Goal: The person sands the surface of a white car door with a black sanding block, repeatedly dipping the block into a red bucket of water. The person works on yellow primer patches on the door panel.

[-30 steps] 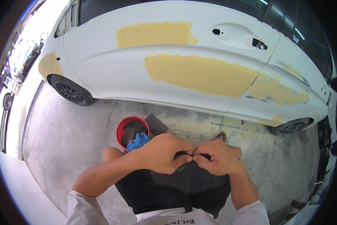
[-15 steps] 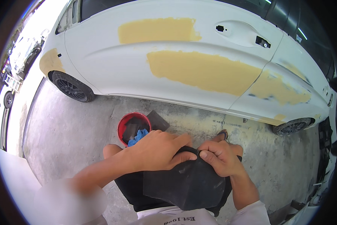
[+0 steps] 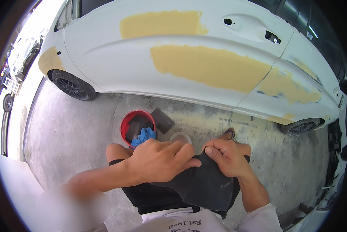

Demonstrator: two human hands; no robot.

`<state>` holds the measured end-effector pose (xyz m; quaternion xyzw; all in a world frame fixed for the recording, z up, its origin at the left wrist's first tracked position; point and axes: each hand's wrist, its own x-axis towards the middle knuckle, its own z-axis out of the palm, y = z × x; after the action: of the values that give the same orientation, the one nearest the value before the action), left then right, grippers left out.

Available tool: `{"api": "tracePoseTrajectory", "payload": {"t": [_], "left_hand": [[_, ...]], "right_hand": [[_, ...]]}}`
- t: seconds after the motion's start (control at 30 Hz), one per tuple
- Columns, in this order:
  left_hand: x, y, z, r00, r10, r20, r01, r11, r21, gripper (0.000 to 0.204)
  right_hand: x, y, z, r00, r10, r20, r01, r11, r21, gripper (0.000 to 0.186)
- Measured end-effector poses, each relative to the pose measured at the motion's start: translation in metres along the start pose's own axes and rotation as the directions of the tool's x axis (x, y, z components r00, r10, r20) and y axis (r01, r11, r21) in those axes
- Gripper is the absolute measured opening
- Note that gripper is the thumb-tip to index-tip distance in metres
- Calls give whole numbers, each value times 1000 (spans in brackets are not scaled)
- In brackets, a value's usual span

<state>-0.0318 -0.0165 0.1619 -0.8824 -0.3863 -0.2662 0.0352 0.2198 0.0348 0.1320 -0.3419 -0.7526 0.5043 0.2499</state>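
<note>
- I make out a pale short-sleeved shirt (image 3: 158, 225), dark lettering (image 3: 185, 224) across its front, part of a dark motif (image 3: 185, 230) beneath.
- Right sleeve (image 3: 260, 219) plain, pale; I get only blur over the left sleeve (image 3: 73, 208).
- Shorts (image 3: 150, 201): black.
- Left hand (image 3: 158, 160), right hand (image 3: 228, 156): both bare.
- Dark open sandal (image 3: 232, 133) on the right foot.

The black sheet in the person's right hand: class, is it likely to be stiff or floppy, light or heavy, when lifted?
The black sheet is probably flexible rather than rigid, as its surface visibly bends. It is likely light, since it looks thin and the right hand pinches just its edge.
</note>
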Motion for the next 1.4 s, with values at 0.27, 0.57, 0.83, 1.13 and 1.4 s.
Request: {"api": "tracePoseTrajectory", "payload": {"t": [0.27, 0.57, 0.83, 1.13, 1.4], "left_hand": [[11, 2, -37, 843, -266, 467, 369, 918, -143, 36], [-17, -59, -30, 725, -418, 548, 671, 249, -698, 39], [-43, -52, 33, 680, -612, 403, 353, -208, -912, 44], [-41, -39, 35, 959, -91, -269, -128, 708, -694, 23], [-35, -18, 21, 830, -549, 96, 397, 462, -793, 22]], "right_hand": [[11, 0, -1, 998, 16, -53, -25, 985, -173, 19], [-1, 7, -50, 975, 66, 214, -120, 962, 246, 43], [-14, 66, -17, 957, 198, -212, 91, 489, 867, 34], [-21, 57, -17, 883, -206, -421, 432, 708, 559, 27], [-11, 26, -23, 842, -159, -515, 248, 962, 109, 32]]}}
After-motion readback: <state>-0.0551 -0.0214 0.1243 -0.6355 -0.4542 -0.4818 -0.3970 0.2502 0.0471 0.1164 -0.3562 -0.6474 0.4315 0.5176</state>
